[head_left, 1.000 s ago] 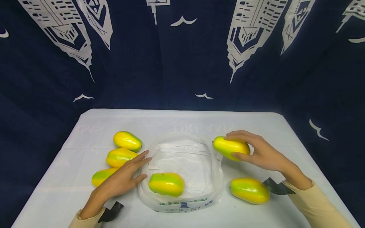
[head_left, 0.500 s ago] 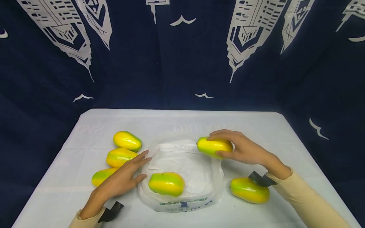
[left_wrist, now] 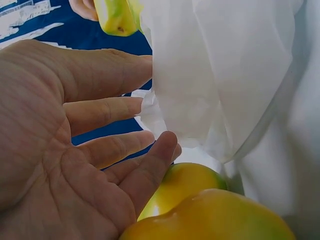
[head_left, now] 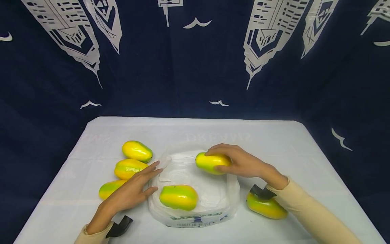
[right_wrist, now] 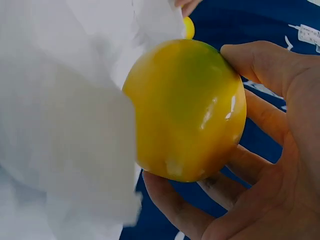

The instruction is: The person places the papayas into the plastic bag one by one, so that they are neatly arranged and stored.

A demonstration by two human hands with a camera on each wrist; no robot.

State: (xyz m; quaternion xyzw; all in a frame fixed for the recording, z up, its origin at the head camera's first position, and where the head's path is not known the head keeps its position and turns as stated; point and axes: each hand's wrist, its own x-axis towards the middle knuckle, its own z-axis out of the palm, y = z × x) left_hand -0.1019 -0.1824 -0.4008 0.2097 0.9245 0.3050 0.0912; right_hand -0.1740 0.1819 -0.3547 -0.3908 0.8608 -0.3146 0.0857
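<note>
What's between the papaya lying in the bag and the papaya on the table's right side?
Just the right side of the plastic bag and bare white tabletop, as the head view shows.

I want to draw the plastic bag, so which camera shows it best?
The head view: it shows the plastic bag nearly whole, with open top and printed front. The left wrist view has only one white side close up; the right wrist view, a part overlapping a yellow fruit.

My right hand (head_left: 243,161) grips a fruit (head_left: 208,164) over the plastic bag (head_left: 210,217), second fruit (head_left: 179,198) inside; my left hand (head_left: 131,190) at bag's left edge.
</note>
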